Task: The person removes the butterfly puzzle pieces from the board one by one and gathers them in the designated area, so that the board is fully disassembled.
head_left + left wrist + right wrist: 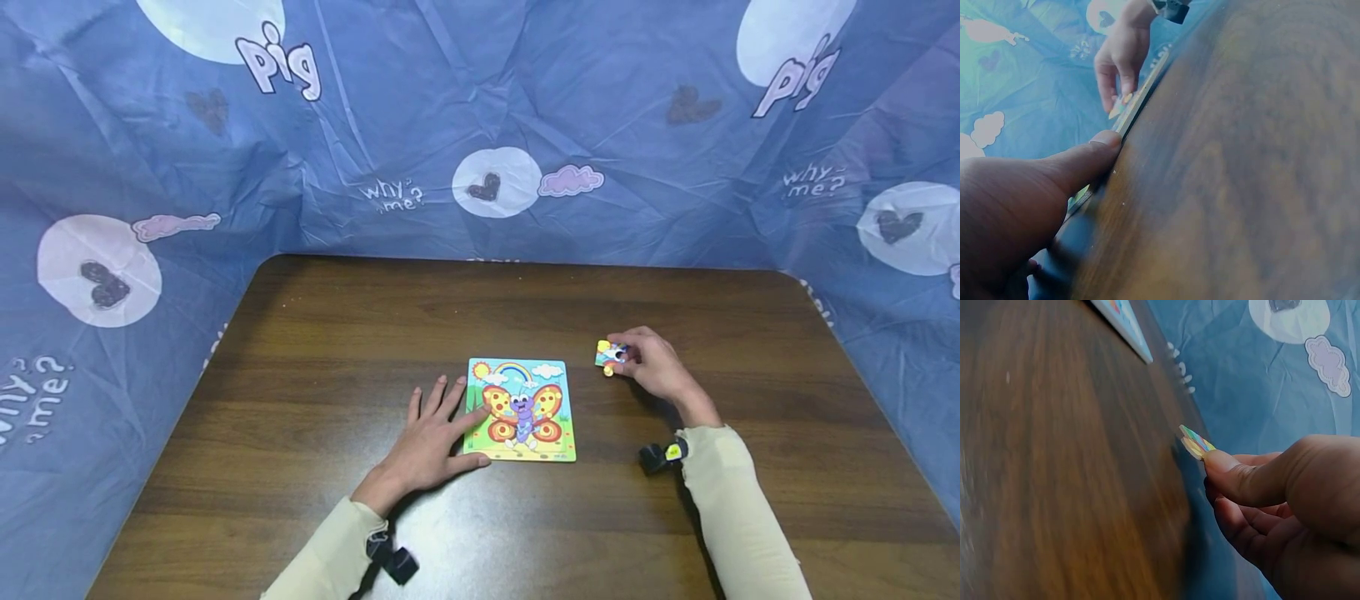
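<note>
A square butterfly jigsaw puzzle (551,433) lies flat on the wooden table, its picture showing a purple-bodied butterfly under a rainbow. Spread fingers of my left hand (429,446) rest on its left side, with the thumb at the lower left edge; the left wrist view shows that thumb (1088,159) against the board's side. To the right of the board, my right hand (656,365) pinches small colourful jigsaw pieces (602,356) between thumb and fingers. In the right wrist view the pieces (1195,444) look stacked in layers, partly hidden by the fingertips.
The brown wooden table (337,325) extends around the board on all sides. A blue printed cloth (420,108) hangs behind the table and along its sides. Small black wrist cameras are strapped at both sleeves, one (652,458) close above the table.
</note>
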The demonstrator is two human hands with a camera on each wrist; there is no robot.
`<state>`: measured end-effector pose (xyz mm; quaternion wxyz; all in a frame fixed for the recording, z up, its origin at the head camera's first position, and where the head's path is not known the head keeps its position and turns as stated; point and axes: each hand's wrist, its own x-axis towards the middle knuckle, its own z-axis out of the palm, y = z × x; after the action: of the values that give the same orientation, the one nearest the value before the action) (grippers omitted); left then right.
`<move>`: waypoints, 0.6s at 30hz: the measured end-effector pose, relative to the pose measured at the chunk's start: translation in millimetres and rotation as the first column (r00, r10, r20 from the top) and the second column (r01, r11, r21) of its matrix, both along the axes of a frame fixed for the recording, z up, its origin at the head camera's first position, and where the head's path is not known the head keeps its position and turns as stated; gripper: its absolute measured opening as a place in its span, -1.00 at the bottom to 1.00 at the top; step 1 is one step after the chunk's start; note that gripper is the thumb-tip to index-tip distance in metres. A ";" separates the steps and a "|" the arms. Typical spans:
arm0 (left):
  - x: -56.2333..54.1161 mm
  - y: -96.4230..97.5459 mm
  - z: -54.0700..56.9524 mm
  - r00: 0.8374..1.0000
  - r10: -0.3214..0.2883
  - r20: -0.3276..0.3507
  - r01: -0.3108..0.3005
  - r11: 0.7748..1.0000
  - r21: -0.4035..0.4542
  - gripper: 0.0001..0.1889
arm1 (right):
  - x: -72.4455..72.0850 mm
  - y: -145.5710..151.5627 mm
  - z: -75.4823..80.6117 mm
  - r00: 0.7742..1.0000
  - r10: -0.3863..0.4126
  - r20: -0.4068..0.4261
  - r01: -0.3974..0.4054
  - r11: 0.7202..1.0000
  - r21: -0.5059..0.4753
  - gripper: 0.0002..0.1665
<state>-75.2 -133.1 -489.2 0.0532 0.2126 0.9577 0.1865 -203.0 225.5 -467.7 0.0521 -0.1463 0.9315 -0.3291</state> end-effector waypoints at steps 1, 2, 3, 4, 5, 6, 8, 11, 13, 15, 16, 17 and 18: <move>0.1 -0.3 0.0 1.000 0.000 0.001 0.000 1.000 -0.001 -0.27 | -0.7 1.1 -0.4 1.000 0.004 0.001 -0.004 1.000 0.006 -0.47; -0.1 -0.5 -0.2 1.000 0.000 0.002 0.000 1.000 -0.001 -0.27 | -1.5 2.3 -0.9 1.000 0.008 0.002 -0.008 1.000 0.013 -0.46; -0.1 -0.7 -0.3 1.000 -0.001 0.001 0.001 1.000 -0.001 -0.27 | -2.5 3.4 -1.4 1.000 0.014 0.000 -0.014 1.000 0.021 -0.46; -0.2 -0.8 -0.7 1.000 -0.002 0.000 0.002 1.000 -0.001 -0.27 | -3.3 4.5 -1.8 1.000 0.018 0.000 -0.018 0.999 0.027 -0.46; -0.3 -0.7 -1.0 1.000 -0.002 -0.002 0.002 1.000 -0.001 -0.27 | -4.1 5.7 -2.3 1.000 0.021 -0.001 -0.021 0.999 0.032 -0.46; -0.4 -0.6 -1.0 1.000 -0.002 -0.005 0.002 1.000 0.001 -0.28 | -5.1 6.8 -2.8 1.000 0.025 -0.003 -0.025 0.999 0.036 -0.46; -0.5 -0.6 -1.2 1.000 -0.001 -0.004 0.001 1.000 0.002 -0.28 | -6.8 8.6 -3.4 0.999 0.034 -0.009 -0.034 0.998 0.046 -0.45; -0.8 -0.5 -0.9 1.000 0.002 0.006 -0.002 1.000 0.004 -0.26 | -9.8 11.4 -5.5 0.999 0.044 -0.002 -0.044 0.997 0.060 -0.45; -0.9 -0.4 -0.9 1.000 0.003 0.012 -0.003 1.000 0.006 -0.26 | -11.5 13.5 -7.4 0.999 0.052 0.007 -0.052 0.996 0.066 -0.45; -0.9 -0.3 -0.6 1.000 0.004 0.011 -0.004 1.000 0.008 -0.26 | -12.8 15.5 -9.2 0.998 0.057 0.022 -0.059 0.996 0.065 -0.45; -1.0 -0.3 -0.9 1.000 0.004 0.008 -0.004 1.000 0.008 -0.26 | -13.2 16.3 -9.9 0.998 0.059 0.028 -0.061 0.996 0.063 -0.45; -1.0 -0.4 -1.2 1.000 0.004 0.003 -0.004 1.000 0.007 -0.27 | -13.8 17.2 -10.8 0.998 0.061 0.033 -0.063 0.996 0.062 -0.46; -1.2 -0.4 -1.5 1.000 0.005 0.001 -0.005 1.000 0.005 -0.27 | -14.3 17.8 -11.5 0.997 0.063 0.037 -0.065 0.996 0.061 -0.46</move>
<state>-76.4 -133.5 -490.7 0.0529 0.2105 0.9576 0.1893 -217.3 243.4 -479.2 0.0835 -0.1685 0.9350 -0.3006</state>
